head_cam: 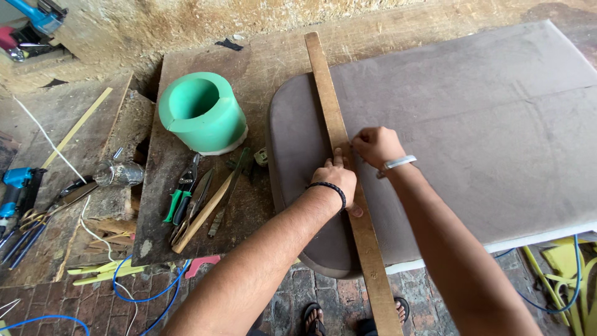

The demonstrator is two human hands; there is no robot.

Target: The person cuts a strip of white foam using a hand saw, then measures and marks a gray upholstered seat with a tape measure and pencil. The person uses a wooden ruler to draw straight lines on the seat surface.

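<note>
Left hand [336, 180] flat, pressing the wooden rule [339, 155] down onto the grey fabric [472, 124], no closed grip on it; right hand [375, 146] pinched shut just beside the rule's edge, perhaps on a marker too small to tell. Rule lying lengthwise across the fabric's rounded end on the bench [273, 62], green ring [202, 112] and snips [181, 196] well apart to the left. Looks like marking a line along the rule: calls for steady downward pressure while tracing.
</note>
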